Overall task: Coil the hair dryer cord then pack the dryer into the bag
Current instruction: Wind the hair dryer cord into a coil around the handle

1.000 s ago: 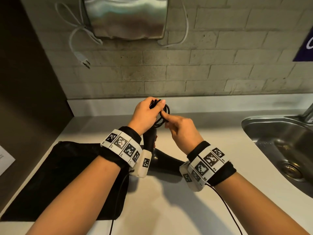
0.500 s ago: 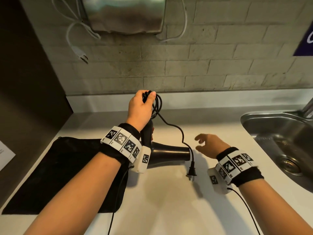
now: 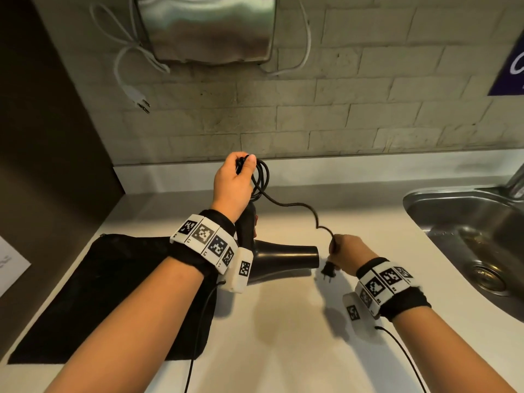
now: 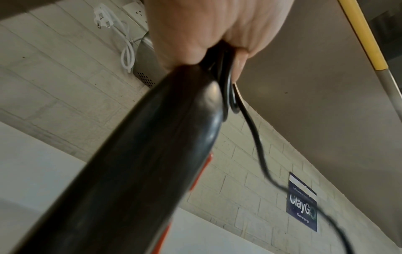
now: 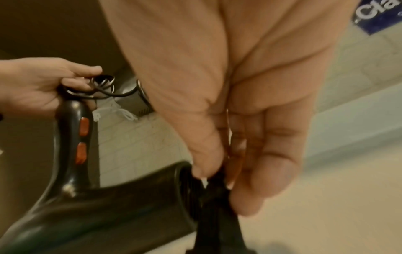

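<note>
A black hair dryer (image 3: 283,258) with orange switches (image 5: 83,126) hangs upside down above the white counter, its nozzle pointing right. My left hand (image 3: 232,180) grips the handle's end together with a few coiled loops of the black cord (image 3: 262,177). The loose cord (image 3: 297,207) runs right and down to my right hand (image 3: 347,252), which pinches it just above the plug (image 3: 329,272). In the left wrist view the handle (image 4: 141,163) fills the frame. The flat black bag (image 3: 113,296) lies on the counter at the left, under my left forearm.
A steel sink (image 3: 470,236) is set into the counter at the right. On the brick wall hangs a metal dispenser (image 3: 209,26) with a white cord and plug (image 3: 139,97) dangling. A blue sign (image 3: 510,72) is at the far right. A paper (image 3: 8,265) lies left.
My right hand let go of the coil, dropped away to the right, then came back and pinched the cord near the plug. My left hand kept the coil and handle raised.
</note>
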`<state>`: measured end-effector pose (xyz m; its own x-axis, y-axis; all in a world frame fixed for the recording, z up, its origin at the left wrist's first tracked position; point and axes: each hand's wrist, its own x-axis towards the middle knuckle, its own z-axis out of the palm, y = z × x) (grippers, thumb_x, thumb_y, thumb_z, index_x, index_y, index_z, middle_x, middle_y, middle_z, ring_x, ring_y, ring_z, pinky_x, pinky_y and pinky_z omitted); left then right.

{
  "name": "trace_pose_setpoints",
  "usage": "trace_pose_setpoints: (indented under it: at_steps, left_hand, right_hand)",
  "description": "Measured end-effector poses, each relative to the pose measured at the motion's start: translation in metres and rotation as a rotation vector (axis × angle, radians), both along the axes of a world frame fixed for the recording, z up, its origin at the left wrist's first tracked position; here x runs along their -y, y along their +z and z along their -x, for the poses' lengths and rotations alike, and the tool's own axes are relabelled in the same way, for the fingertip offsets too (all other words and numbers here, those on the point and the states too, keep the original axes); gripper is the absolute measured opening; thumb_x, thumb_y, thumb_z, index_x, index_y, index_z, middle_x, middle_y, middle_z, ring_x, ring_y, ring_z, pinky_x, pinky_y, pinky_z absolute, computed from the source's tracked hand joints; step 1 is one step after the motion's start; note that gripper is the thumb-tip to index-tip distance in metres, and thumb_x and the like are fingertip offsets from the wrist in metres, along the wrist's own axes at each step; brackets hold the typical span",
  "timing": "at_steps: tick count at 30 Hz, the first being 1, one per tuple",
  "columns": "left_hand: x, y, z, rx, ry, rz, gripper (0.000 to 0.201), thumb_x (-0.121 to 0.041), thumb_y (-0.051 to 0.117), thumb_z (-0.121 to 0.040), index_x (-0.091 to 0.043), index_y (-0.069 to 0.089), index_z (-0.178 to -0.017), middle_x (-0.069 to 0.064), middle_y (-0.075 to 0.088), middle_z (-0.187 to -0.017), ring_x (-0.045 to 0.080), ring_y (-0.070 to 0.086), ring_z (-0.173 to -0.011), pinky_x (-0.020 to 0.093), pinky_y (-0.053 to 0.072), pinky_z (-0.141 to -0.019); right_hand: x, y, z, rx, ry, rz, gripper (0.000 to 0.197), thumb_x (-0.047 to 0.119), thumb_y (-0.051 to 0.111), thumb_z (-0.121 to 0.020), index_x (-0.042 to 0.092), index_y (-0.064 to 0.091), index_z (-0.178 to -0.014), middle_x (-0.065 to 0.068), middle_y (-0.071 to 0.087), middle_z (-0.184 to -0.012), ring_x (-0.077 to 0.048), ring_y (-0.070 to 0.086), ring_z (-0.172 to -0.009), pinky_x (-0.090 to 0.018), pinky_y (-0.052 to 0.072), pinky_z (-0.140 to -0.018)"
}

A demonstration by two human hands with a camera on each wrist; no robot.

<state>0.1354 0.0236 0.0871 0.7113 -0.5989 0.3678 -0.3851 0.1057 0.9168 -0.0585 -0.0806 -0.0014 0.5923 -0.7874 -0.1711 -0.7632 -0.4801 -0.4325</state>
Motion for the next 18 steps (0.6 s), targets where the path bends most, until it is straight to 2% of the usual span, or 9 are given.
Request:
trace_pose_setpoints:
  at_steps: [2,4,9,11,13,15,18]
  left_hand:
    - [0.0,-0.001,-0.001,-0.056,-0.019,0.018,0.012,-0.028,0.047,-0.093,-0.028,0.052,-0.082,-0.007,0.043,-0.063,0.009,0.039,-0.057,0.023,0.033,-0.053]
    - [0.001,0.0,0.0,-0.083,-0.039,0.02,0.017,-0.027,0.046,-0.093,-0.032,0.051,-0.078,-0.006,0.04,-0.06,0.009,0.036,-0.054,0.024,0.03,-0.052]
    - [0.0,0.001,0.008,-0.111,-0.097,0.017,0.021,-0.027,0.045,-0.094,-0.03,0.053,-0.075,-0.007,0.034,-0.051,0.003,0.033,-0.038,0.021,0.029,-0.046]
    - [-0.001,0.0,0.01,-0.109,-0.106,0.019,0.021,-0.028,0.044,-0.094,-0.029,0.052,-0.075,-0.011,0.035,-0.045,0.003,0.033,-0.036,0.02,0.029,-0.044]
    - [-0.002,0.001,0.014,-0.11,-0.121,0.03,0.022,-0.028,0.044,-0.095,-0.029,0.052,-0.075,-0.012,0.036,-0.04,0.003,0.032,-0.037,0.018,0.029,-0.042]
    - [-0.003,0.001,0.017,-0.095,-0.126,0.03,0.021,-0.029,0.043,-0.095,-0.029,0.052,-0.076,-0.011,0.037,-0.047,0.004,0.035,-0.044,0.018,0.031,-0.044]
    - [-0.004,0.002,0.021,-0.061,-0.137,0.021,0.02,-0.028,0.042,-0.095,-0.03,0.051,-0.077,-0.008,0.043,-0.058,0.006,0.041,-0.051,0.011,0.034,-0.045]
  right_hand:
    - [0.002,0.015,0.001,0.257,-0.071,0.016,0.007,0.001,0.055,-0.082,0.007,0.053,-0.083,-0.016,0.062,-0.089,-0.032,0.062,-0.089,-0.032,0.048,-0.074]
    - [-0.001,0.033,-0.002,0.485,-0.073,0.032,0.009,-0.002,0.053,-0.083,0.006,0.05,-0.083,-0.016,0.061,-0.085,-0.031,0.062,-0.084,-0.031,0.047,-0.069]
    - [-0.029,0.072,-0.02,0.903,0.068,0.18,0.016,-0.009,0.051,-0.082,0.007,0.052,-0.082,-0.003,0.057,-0.079,-0.013,0.056,-0.073,-0.011,0.044,-0.067]
    - [-0.041,0.082,-0.028,0.995,0.134,0.22,0.01,-0.007,0.055,-0.081,0.002,0.054,-0.083,0.001,0.054,-0.079,-0.007,0.053,-0.074,-0.009,0.042,-0.068]
    - [-0.051,0.087,-0.035,1.062,0.202,0.241,0.007,-0.004,0.057,-0.08,0.001,0.053,-0.083,0.007,0.052,-0.078,-0.007,0.054,-0.071,-0.012,0.044,-0.069]
    - [-0.057,0.088,-0.043,1.108,0.235,0.238,0.005,0.002,0.056,-0.08,0.001,0.053,-0.083,0.01,0.052,-0.077,-0.014,0.055,-0.071,-0.019,0.046,-0.068]
    - [-0.058,0.086,-0.052,1.125,0.22,0.257,0.005,0.002,0.057,-0.08,0.001,0.053,-0.082,-0.002,0.054,-0.075,-0.025,0.058,-0.07,-0.031,0.049,-0.065]
